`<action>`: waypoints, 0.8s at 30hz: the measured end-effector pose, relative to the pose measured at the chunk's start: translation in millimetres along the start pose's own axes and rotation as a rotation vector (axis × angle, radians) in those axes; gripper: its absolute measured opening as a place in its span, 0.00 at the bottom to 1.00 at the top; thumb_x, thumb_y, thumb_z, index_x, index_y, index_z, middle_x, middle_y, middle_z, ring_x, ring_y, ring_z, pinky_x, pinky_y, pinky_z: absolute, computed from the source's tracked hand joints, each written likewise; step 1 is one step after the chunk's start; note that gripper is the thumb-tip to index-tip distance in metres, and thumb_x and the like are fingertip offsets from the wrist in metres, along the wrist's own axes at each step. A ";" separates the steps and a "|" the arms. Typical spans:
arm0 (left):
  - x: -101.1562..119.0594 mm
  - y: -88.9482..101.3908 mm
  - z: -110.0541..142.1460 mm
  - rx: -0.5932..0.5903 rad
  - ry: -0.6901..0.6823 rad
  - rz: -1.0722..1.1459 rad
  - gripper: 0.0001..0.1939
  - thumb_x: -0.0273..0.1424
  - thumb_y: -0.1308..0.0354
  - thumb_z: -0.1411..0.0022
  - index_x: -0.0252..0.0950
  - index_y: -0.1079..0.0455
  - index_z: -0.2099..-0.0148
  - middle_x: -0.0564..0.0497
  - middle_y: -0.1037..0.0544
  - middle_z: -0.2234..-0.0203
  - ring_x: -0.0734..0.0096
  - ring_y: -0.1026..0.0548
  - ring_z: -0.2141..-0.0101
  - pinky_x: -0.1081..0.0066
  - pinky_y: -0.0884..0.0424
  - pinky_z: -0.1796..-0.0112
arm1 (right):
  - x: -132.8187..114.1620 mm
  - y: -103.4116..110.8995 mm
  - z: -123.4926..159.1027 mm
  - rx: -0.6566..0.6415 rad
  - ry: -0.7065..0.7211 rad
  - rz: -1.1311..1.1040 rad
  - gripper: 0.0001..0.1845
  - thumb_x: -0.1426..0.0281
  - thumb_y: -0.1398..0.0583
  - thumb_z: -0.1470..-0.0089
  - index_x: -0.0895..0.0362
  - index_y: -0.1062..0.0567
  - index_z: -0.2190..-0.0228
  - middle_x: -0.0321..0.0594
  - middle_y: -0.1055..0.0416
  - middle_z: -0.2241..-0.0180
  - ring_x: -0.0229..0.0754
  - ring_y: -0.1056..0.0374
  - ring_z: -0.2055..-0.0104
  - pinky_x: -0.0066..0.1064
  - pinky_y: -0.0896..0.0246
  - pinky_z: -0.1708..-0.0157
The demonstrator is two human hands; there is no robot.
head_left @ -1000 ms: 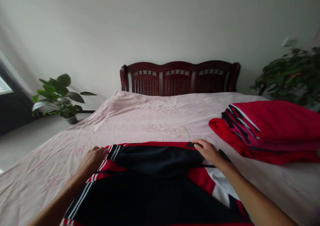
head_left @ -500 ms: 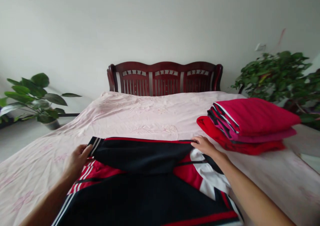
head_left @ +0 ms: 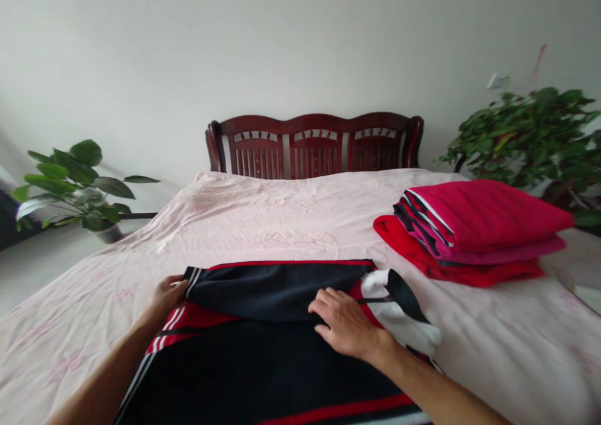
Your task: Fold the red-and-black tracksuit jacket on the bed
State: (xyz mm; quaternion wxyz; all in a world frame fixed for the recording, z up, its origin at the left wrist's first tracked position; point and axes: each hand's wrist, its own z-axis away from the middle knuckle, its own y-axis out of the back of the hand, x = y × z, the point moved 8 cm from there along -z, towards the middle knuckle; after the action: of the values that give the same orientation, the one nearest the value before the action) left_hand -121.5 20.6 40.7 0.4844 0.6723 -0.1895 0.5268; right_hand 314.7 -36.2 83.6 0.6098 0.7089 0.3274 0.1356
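1. Garment (head_left: 263, 368), dark with red and white trim: lies spread on the pink bedsheet (head_left: 107, 312), directly before the person, its lower part cut off by the frame edge.
2. Left hand (head_left: 165, 298): fingers closed on the white-striped end of the upper dark panel, at the garment's far left corner. Same corner as half a second ago.
3. Right hand (head_left: 345, 322): changed. Half a second ago it pinched the far right corner; that corner is now let go and lies flat. The hand is nearer the person, above the middle-right of the garment, fingers loosely bent, thumb apart, no cloth seen pinched. Whether the fingertips press the fabric: cannot tell.
4. White section (head_left: 387, 315) and dark curved edge (head_left: 406, 296) at right: more exposed now than earlier, the forearm having moved off them.
5. Folded stack (head_left: 488, 218), red and magenta: to the right, on the bedsheet, apart from the garment. Unchanged.
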 end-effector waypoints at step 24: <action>132.1 -215.1 257.5 -0.899 -1.027 -0.547 0.27 0.34 0.40 0.40 0.44 0.32 0.38 0.44 0.28 0.50 0.54 0.30 0.51 0.56 0.29 0.49 | 188.0 22.5 -10.4 -0.034 -0.590 0.115 0.09 0.69 0.39 0.44 0.53 0.22 0.60 0.40 0.25 0.56 0.42 0.29 0.56 0.30 0.40 0.60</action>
State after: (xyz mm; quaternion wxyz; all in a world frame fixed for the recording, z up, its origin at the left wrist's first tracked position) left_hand 227.5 -66.0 67.6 0.6778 0.5940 -0.4156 -0.1227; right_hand 456.0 89.3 68.5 0.6816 0.7249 0.0929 -0.0366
